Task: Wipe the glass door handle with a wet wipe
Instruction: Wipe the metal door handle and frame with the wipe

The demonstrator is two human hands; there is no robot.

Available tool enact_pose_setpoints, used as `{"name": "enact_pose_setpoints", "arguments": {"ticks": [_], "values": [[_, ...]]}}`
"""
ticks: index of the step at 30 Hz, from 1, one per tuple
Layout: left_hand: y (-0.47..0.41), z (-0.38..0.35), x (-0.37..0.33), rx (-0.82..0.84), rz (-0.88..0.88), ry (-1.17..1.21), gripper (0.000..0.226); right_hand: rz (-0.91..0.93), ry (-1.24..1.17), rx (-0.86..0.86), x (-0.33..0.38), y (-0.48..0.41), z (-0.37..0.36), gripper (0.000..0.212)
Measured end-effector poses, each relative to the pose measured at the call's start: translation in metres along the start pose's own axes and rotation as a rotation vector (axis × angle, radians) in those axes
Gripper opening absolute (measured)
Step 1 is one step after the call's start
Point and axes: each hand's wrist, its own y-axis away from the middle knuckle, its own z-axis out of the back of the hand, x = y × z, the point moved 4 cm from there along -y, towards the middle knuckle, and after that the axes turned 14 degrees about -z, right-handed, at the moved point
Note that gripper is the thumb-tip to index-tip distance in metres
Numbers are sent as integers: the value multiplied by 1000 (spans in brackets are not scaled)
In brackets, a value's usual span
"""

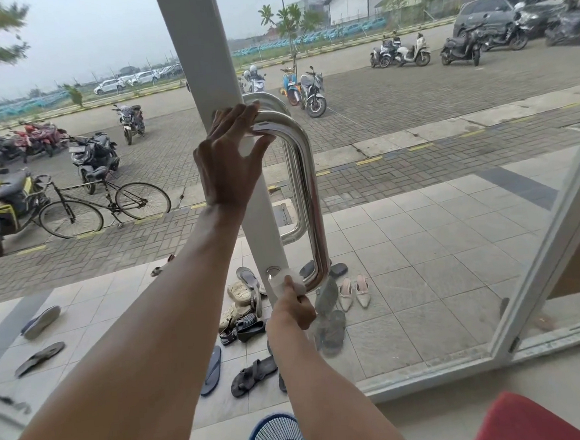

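A polished steel D-shaped handle [309, 198] runs down the white frame [197, 47] of the glass door. My left hand [229, 158] reaches up to the handle's top bend, fingers spread and resting on the steel and the frame. Low down, my right hand [293, 310] pinches a white wet wipe [282, 282] and presses it on the handle's bottom bend, beside the round lock [272, 272]. Part of the wipe is hidden by my fingers.
Through the glass lie several sandals and shoes [243, 312] on the tiled porch, with a bicycle [104, 205] and motorbikes beyond. A blue mesh basket [276, 439] and a red object [522, 420] sit at the bottom edge. A second door frame [538, 261] slants at right.
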Motion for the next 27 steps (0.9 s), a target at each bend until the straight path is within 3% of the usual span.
{"name": "enact_pose_setpoints", "arguments": {"ticks": [9,22,27], "values": [[-3,3,-3,-4,-24,16,46,-193,-121,103,-11,9,-20,29],[-1,0,2,3,-31,3,45,-332,-144,149,-6,1,-38,47],[0,-1,4,19,-9,13,45,-284,-93,175,-8,-2,-34,46]]}}
